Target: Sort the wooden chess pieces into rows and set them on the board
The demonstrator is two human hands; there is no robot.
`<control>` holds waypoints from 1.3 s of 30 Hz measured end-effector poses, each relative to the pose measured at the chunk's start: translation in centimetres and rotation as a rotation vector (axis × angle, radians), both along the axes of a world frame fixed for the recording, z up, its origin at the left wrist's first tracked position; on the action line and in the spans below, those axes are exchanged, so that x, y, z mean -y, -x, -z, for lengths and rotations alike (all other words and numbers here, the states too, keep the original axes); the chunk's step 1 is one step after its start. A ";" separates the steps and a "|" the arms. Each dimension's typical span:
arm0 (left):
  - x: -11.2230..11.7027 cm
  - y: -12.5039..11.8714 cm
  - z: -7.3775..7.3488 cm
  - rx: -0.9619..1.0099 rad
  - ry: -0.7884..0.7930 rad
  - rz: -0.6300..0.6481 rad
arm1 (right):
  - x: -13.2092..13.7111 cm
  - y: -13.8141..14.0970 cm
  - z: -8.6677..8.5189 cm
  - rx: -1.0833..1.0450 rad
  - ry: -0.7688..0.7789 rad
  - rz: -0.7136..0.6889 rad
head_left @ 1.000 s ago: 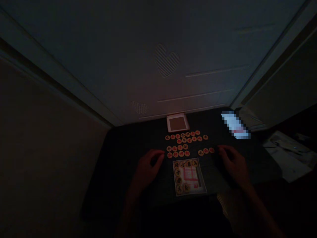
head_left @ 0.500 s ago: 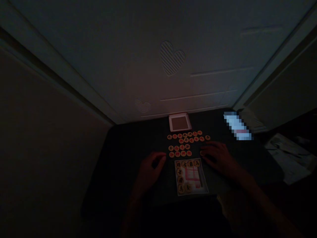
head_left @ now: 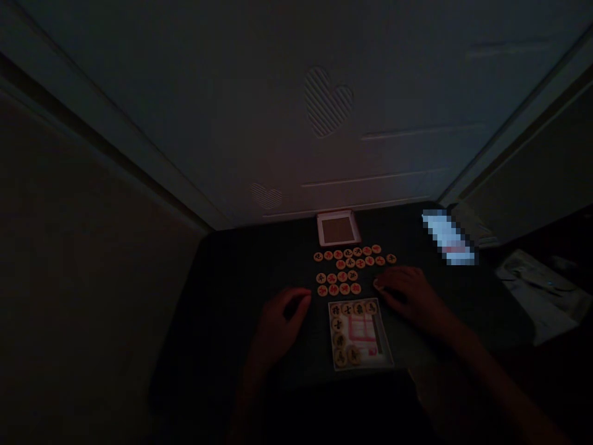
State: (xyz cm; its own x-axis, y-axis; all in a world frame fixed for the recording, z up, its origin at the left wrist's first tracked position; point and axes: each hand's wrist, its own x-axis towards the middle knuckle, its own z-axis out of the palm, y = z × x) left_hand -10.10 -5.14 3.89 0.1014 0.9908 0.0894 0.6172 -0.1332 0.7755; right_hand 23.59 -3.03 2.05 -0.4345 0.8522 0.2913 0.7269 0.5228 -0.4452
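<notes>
My left hand [head_left: 281, 321] rests on the dark table left of the xiangqi pieces. Its fingers are curled, thumb and forefinger tips brought together, and no piece shows between them. To the right, my right hand [head_left: 407, 292] has its fingertips closed on a round xiangqi piece [head_left: 378, 284], partly hidden. Between the hands lie rows of wooden xiangqi pieces [head_left: 344, 288] with red or black characters. Nearest me is a clear square box [head_left: 386, 346], with several black-character pieces [head_left: 359, 309] along its far and left sides and a pink-lined sheet showing.
A pale, shallow square lid [head_left: 338, 230] lies behind the rows, by the white panel with embossed hearts [head_left: 328, 102]. A bright, pixelated object [head_left: 448, 237] is at the table's far right. Beyond the right edge lie pale items [head_left: 542, 296]. The dark table [head_left: 222, 296] surrounds the pieces.
The view has shifted slightly and become a little darker. Both hands and the pieces keep their places on the table.
</notes>
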 end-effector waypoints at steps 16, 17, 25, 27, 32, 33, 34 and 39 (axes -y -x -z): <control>5.7 -4.3 -0.6 -0.123 -0.026 0.426 | 7.0 2.3 -0.7 -0.257 0.220 0.111; 5.8 -4.4 -0.5 -0.143 -0.037 0.449 | 7.0 2.3 -0.4 -0.254 0.216 0.119; 6.0 -4.8 -0.1 -0.195 -0.046 0.525 | 8.1 2.8 0.2 -0.288 0.208 0.077; 6.2 -4.8 0.0 -0.206 -0.034 0.514 | 8.6 3.2 -0.1 -0.305 0.206 0.042; 6.2 -4.8 -0.2 -0.214 0.025 0.543 | 9.3 3.9 -0.5 -0.214 0.267 -0.063; 6.2 -4.9 -0.3 -0.217 0.044 0.549 | 9.3 4.0 -0.5 -0.195 0.266 -0.077; 6.1 -4.9 -0.4 -0.219 0.058 0.551 | 9.3 4.1 -0.5 -0.176 0.263 -0.086; 5.9 -5.1 -0.5 -0.209 0.061 0.551 | 9.2 4.2 -0.3 -0.070 0.293 -0.089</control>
State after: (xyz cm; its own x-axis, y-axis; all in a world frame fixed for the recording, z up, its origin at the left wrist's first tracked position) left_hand -4.99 -11.03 4.35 0.6117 0.7899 -0.0434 0.6102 -0.4361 0.6614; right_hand 19.35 -12.20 2.31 -0.4991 0.8636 0.0705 0.6460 0.4251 -0.6339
